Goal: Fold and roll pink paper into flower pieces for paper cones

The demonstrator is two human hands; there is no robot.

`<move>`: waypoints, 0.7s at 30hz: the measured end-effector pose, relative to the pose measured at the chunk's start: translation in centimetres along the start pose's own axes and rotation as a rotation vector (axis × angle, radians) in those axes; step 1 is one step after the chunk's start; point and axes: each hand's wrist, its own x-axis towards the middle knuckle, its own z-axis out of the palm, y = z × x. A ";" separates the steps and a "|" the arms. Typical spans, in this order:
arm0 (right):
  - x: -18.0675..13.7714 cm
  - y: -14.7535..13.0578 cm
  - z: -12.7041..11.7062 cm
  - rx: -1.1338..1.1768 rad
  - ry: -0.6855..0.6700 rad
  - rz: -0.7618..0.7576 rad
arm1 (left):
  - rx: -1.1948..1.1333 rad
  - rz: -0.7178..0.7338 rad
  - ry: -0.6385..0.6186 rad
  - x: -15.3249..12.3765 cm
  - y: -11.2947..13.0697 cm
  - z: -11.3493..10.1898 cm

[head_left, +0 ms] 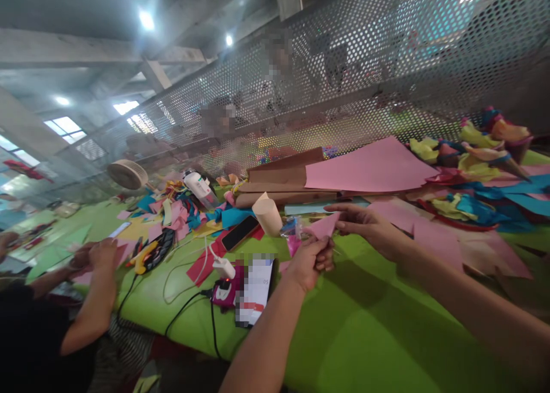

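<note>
A small pink paper piece (325, 227), bent into a pointed shape, is held between my two hands over the green table. My left hand (311, 260) has its fingers curled closed around its lower end. At the upper right corner, the thumb and fingers of my right hand (361, 224) pinch the same paper. Just left of it lies a small clear plastic packet (293, 238) with something pink inside. Behind the packet stands a rolled cream paper tube (267, 216). A phone with a lit screen (256, 290) lies beside my left forearm.
A purple power strip (224, 290) with a white charger (223, 267) and trailing cables sits left. Beyond are a dark phone (239, 232), a glue gun (146, 258), a white bottle (200, 187), large pink sheets (369, 166) and paper cones (507, 146). A co-worker's arms (92, 301) are at left.
</note>
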 end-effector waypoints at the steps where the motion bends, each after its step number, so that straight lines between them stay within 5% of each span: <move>1: 0.0 -0.1 -0.1 0.001 -0.023 0.004 | -0.010 -0.018 -0.019 -0.1 0.1 -0.1; 7: 0.1 -0.6 -0.8 -0.069 -0.041 -0.015 | 0.034 -0.089 -0.120 -0.3 0.6 -0.3; 10: 0.1 -0.8 -0.9 -0.104 0.003 -0.047 | 0.130 -0.043 0.020 -0.1 0.3 -0.2; 14: 0.2 -0.7 -0.9 -0.202 0.055 -0.049 | 0.438 0.221 0.315 0.0 0.0 0.1; 18: 0.3 -0.7 -0.7 -0.293 0.138 -0.062 | 0.816 0.553 0.338 -0.4 0.3 0.4; 21: 0.3 -0.9 -0.3 -0.276 0.128 -0.062 | 0.954 0.573 0.327 -0.7 0.3 0.5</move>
